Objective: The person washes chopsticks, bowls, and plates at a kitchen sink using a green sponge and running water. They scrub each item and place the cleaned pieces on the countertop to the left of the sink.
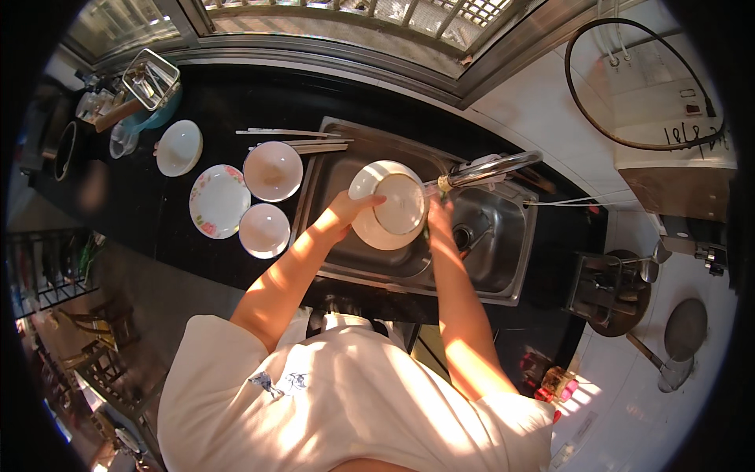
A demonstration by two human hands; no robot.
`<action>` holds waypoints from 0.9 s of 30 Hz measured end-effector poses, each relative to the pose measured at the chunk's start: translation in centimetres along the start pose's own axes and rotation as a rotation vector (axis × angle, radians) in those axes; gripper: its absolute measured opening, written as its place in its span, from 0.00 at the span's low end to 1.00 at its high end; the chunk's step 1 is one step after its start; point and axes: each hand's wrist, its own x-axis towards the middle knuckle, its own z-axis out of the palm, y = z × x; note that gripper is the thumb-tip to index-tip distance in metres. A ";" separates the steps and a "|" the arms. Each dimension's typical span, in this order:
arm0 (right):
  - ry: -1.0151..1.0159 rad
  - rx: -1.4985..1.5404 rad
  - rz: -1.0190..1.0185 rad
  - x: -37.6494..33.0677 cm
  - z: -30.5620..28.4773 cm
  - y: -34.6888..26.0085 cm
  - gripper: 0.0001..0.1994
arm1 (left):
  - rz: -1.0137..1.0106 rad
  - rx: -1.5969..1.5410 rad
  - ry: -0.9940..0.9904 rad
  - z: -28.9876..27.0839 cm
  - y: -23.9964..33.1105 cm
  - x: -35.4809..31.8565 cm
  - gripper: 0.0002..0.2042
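Note:
A white bowl (381,228) is held over the double steel sink (338,169), tilted so that its round base faces up. My left hand (349,212) grips its left side, the thumb lying across the base. At the bowl's right edge, beneath the tap (495,169), my right hand (440,214) is closed against the rim, its fingers partly hidden. Something small and greenish shows beside that hand, too unclear to name. Left of the sink are two white bowls (273,171), (264,230) and a flower-edged plate (215,201).
Chopsticks (314,146) lie by the sink's left edge. Another bowl (179,148) and a wire basket with utensils (151,79) stand farther left on the black counter (228,98). A utensil rack (605,287) and a pan (685,329) are at the right.

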 end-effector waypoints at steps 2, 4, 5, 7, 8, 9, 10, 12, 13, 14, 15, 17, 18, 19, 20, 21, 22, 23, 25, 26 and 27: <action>-0.122 -0.095 -0.218 1.2 -0.2 -1.6 0.18 | 0.043 -0.143 0.006 -0.6 -1.8 1.1 0.26; -0.053 -0.330 -0.237 0.6 0.2 -3.4 0.16 | 0.086 -0.257 0.039 -0.2 -3.4 2.0 0.26; 0.006 -0.461 -0.248 -0.5 1.1 -4.7 0.15 | 0.111 -0.257 0.087 0.2 -3.8 2.3 0.26; 0.132 -0.623 -0.309 -2.4 2.8 -5.5 0.14 | 0.156 -0.257 0.178 1.2 -4.8 2.7 0.25; 0.118 -0.695 -0.424 -3.5 3.6 -5.3 0.13 | 0.177 -0.263 0.205 1.9 -5.1 2.9 0.24; 0.103 -0.713 -0.541 -4.4 4.1 -4.7 0.12 | 0.156 -0.269 0.215 2.1 -5.2 3.1 0.23; 0.086 -0.732 -0.660 -5.4 4.7 -4.0 0.13 | 0.136 -0.276 0.229 2.1 -5.1 3.4 0.23; -0.005 -0.683 -0.804 -7.5 5.2 -3.5 0.15 | 0.110 -0.332 0.224 2.1 -5.2 4.1 0.23; -0.048 -0.717 -0.901 -8.0 4.9 -3.5 0.14 | 0.101 -0.382 0.211 1.5 -5.5 4.4 0.22; -0.093 -0.750 -0.998 -8.5 4.7 -3.5 0.14 | 0.092 -0.432 0.199 1.1 -6.0 4.6 0.22; -0.140 -0.782 -1.095 -8.9 4.4 -3.4 0.13 | 0.073 -0.469 0.187 0.7 -6.5 4.8 0.23; -0.247 -0.800 -1.233 -9.0 3.0 -3.5 0.12 | 0.034 -0.538 0.157 0.3 -6.9 4.9 0.24; -0.256 -0.837 -1.289 -8.7 2.6 -3.5 0.13 | 0.040 -0.561 0.133 -0.1 -7.1 4.8 0.24; -0.261 -0.878 -1.345 -8.4 2.2 -3.2 0.13 | 0.043 -0.583 0.105 -0.1 -6.9 4.2 0.25; -0.103 -0.753 -1.264 -7.9 2.0 -2.6 0.13 | 0.048 -0.606 0.079 -0.1 -6.6 3.6 0.25; -0.002 -0.648 -1.107 -7.2 1.8 -2.1 0.13 | 0.053 -0.579 0.051 -0.3 -6.1 3.1 0.26; 0.098 -0.545 -0.949 -6.3 1.4 -2.0 0.13 | 0.055 -0.551 0.020 -0.5 -5.4 2.5 0.27; 0.192 -0.438 -0.784 -5.7 1.3 -2.4 0.13 | 0.054 -0.521 -0.005 -0.5 -4.6 1.6 0.27; 0.004 -0.411 -0.236 -4.7 0.7 -4.1 0.17 | 0.153 -0.183 0.007 -0.2 -3.8 0.5 0.22; 0.024 -0.402 -0.306 -4.1 0.7 -3.7 0.24 | 0.194 0.047 0.005 -0.3 -3.6 0.4 0.19; 0.019 -0.312 -0.177 -3.5 0.8 -4.1 0.26 | 0.234 0.278 0.002 -0.3 -3.6 0.3 0.17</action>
